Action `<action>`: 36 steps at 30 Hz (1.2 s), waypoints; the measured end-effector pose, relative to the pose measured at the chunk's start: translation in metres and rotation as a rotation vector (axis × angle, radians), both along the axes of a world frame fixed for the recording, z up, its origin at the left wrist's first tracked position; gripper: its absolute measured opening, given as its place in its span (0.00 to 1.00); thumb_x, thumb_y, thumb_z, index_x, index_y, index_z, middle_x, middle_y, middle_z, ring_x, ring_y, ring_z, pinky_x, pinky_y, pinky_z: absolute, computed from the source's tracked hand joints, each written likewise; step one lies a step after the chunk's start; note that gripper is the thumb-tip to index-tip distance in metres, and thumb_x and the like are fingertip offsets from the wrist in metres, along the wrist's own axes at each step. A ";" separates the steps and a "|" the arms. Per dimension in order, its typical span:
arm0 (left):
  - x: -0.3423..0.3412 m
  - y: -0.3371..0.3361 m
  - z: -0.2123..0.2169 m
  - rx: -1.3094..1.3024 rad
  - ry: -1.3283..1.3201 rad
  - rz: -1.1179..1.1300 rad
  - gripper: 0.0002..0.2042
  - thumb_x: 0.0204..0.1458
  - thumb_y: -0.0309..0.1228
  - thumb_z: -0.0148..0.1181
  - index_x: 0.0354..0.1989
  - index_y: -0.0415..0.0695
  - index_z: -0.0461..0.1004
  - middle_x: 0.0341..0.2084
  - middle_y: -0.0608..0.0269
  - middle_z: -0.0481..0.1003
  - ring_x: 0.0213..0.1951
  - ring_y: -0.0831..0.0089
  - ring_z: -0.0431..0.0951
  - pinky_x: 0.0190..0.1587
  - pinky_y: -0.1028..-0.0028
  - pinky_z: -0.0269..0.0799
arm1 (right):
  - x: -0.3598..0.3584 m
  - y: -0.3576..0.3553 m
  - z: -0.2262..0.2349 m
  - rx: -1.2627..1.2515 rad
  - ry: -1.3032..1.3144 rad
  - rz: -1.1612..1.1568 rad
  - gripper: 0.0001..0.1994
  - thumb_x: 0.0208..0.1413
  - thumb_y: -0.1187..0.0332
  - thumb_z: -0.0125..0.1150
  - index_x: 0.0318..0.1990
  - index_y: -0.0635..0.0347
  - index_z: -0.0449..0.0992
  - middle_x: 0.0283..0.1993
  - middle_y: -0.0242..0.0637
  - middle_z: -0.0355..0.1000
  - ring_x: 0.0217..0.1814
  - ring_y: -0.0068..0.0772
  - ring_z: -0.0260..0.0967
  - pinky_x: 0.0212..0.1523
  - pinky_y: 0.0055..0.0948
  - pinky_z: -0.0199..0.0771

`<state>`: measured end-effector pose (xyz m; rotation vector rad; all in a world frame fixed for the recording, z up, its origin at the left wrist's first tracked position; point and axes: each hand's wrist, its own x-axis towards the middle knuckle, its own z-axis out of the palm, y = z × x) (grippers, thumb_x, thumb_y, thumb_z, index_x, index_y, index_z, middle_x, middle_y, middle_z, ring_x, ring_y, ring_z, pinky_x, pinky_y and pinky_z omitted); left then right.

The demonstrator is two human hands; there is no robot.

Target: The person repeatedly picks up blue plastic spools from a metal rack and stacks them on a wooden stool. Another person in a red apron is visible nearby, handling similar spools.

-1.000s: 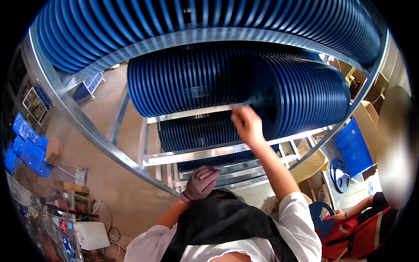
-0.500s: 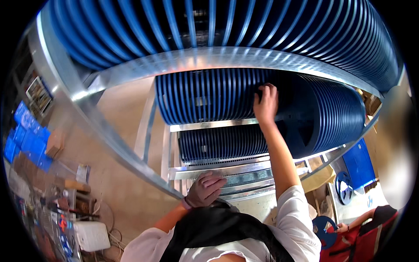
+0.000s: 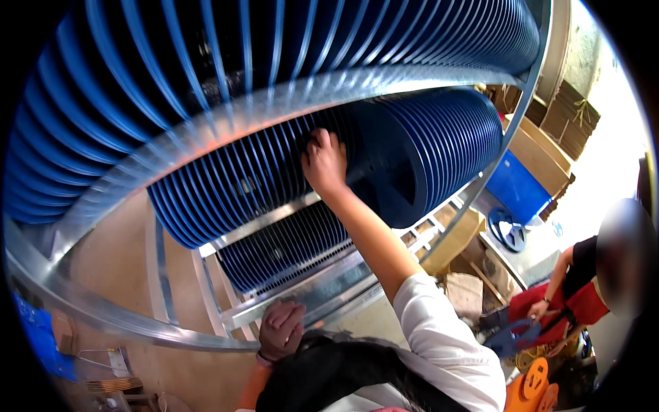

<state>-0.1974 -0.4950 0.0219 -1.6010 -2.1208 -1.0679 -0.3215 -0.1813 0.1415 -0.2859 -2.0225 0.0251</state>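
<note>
Thin blue reels (image 3: 230, 182) stand on edge, packed side by side in the middle row of a metal rack (image 3: 271, 220). My right hand (image 3: 326, 163) reaches up to this row. Its fingers curl over the rim of a blue reel, and the fingertips are partly hidden among the discs. Just right of it, the broad face of another blue reel (image 3: 405, 168) shows at a break in the row. Low in front of my body, my left hand (image 3: 281, 329) hangs near the lower rail, fingers loosely bent and holding nothing.
Larger blue reels (image 3: 288, 41) fill the upper row; another row of reels (image 3: 285, 247) lies below. At right, a person (image 3: 549, 295) holds a blue reel (image 3: 515, 336). A blue bin (image 3: 518, 189), cardboard boxes (image 3: 539, 147) and orange reels (image 3: 535, 381) are nearby.
The view has swung to the right, bringing more of the other person and the orange reels in. My right hand stays at the same row; my left hand's fingers are more bent.
</note>
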 end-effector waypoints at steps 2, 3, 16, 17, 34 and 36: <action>-0.001 -0.001 0.004 0.014 0.008 0.002 0.17 0.43 0.28 0.55 0.44 0.41 0.75 0.41 0.58 0.74 0.48 0.63 0.71 0.55 0.61 0.62 | -0.011 0.000 -0.005 -0.082 0.027 0.051 0.07 0.40 0.67 0.62 0.26 0.60 0.72 0.49 0.34 0.64 0.49 0.40 0.61 0.45 0.41 0.62; 0.000 0.000 0.006 0.018 0.004 0.000 0.17 0.42 0.28 0.55 0.44 0.41 0.75 0.42 0.58 0.74 0.48 0.63 0.71 0.56 0.62 0.62 | -0.014 0.002 -0.008 -0.162 0.026 0.063 0.07 0.40 0.68 0.62 0.25 0.60 0.72 0.49 0.34 0.64 0.50 0.40 0.61 0.46 0.41 0.62; 0.008 -0.005 0.002 0.003 0.031 0.063 0.19 0.45 0.27 0.56 0.48 0.44 0.73 0.44 0.64 0.72 0.49 0.69 0.70 0.59 0.64 0.60 | 0.018 -0.008 -0.010 -0.032 0.026 -0.016 0.15 0.38 0.69 0.67 0.34 0.56 0.68 0.49 0.38 0.64 0.50 0.44 0.61 0.45 0.42 0.61; 0.009 -0.006 0.002 0.018 0.041 0.068 0.19 0.45 0.28 0.56 0.48 0.44 0.73 0.44 0.63 0.72 0.49 0.69 0.70 0.58 0.64 0.60 | 0.020 -0.008 -0.015 0.003 0.026 -0.019 0.16 0.37 0.69 0.68 0.34 0.56 0.68 0.50 0.38 0.64 0.50 0.44 0.61 0.45 0.43 0.61; -0.008 -0.015 0.017 0.170 0.017 0.239 0.20 0.46 0.26 0.55 0.51 0.38 0.70 0.48 0.50 0.70 0.54 0.55 0.67 0.59 0.60 0.58 | 0.011 -0.091 -0.001 0.129 0.029 0.370 0.29 0.46 0.63 0.62 0.58 0.56 0.63 0.67 0.42 0.52 0.71 0.45 0.44 0.66 0.49 0.37; -0.024 0.001 0.021 0.363 -0.067 0.404 0.24 0.48 0.27 0.55 0.57 0.38 0.64 0.56 0.49 0.64 0.59 0.53 0.61 0.62 0.60 0.52 | -0.003 -0.120 0.001 0.211 -0.076 0.378 0.33 0.49 0.54 0.59 0.62 0.53 0.60 0.69 0.37 0.50 0.73 0.41 0.41 0.67 0.52 0.32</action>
